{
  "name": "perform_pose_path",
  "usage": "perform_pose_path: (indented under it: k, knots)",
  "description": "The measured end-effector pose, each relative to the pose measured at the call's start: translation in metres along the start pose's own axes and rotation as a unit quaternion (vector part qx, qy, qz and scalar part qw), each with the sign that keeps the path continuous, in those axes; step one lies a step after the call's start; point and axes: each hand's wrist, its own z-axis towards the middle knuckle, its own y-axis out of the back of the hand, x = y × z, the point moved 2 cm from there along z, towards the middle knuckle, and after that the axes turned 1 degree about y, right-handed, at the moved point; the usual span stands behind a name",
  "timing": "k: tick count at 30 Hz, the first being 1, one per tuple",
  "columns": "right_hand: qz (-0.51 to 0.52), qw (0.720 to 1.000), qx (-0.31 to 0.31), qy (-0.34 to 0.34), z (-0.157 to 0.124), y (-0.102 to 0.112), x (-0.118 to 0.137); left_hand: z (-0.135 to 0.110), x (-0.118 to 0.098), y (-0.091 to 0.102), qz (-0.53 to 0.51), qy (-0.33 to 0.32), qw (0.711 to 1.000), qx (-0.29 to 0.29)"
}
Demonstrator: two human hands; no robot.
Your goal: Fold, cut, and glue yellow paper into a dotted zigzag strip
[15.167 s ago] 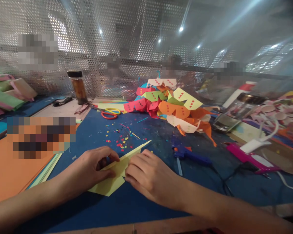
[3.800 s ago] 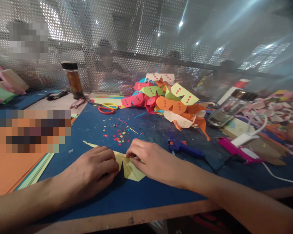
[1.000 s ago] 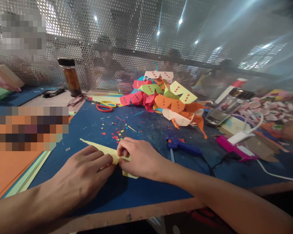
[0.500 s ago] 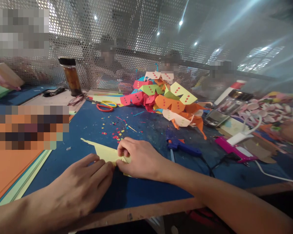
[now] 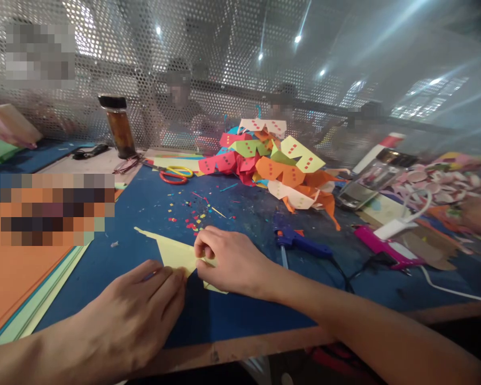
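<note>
A pale yellow paper cutout (image 5: pixel 177 253) lies on the blue table in front of me, with a thin pointed tail toward the upper left and a folded part at the right. My left hand (image 5: pixel 144 305) presses its fingertips on the lower edge of the paper, fingers bent together. My right hand (image 5: pixel 228 262) pinches the right part of the same paper between thumb and curled fingers. Its palm and wrist hide some of the folded end. Small coloured paper bits (image 5: pixel 192 219) are scattered just beyond the hands.
Beyond lie scissors (image 5: pixel 174 175) and a heap of folded paper shapes (image 5: pixel 280 170). At right are a blue glue gun (image 5: pixel 304 241), a magenta-and-white device (image 5: pixel 387 246) with a cord, and a glass jar (image 5: pixel 374 182). Stacked paper sheets (image 5: pixel 28 278) lie left, near a dark-lidded bottle (image 5: pixel 119 128).
My right hand has shifted slightly right, away from my left fingertips, so a little more of the yellow paper shows between them. Both hands keep hold of the paper.
</note>
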Motion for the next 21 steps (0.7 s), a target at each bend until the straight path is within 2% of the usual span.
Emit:
perform_pose_path:
  k: [11, 21]
  knots:
    - [0.003, 1.000, -0.012, -0.002, 0.0010, -0.0023, -0.0017, -0.0056, 0.0003, -0.0028, -0.009, 0.002, 0.999, 0.037]
    - [0.010, 1.000, -0.014, 0.004, 0.0016, -0.0036, -0.0029, -0.0044, 0.0009, -0.0007, -0.009, -0.005, 0.999, 0.034]
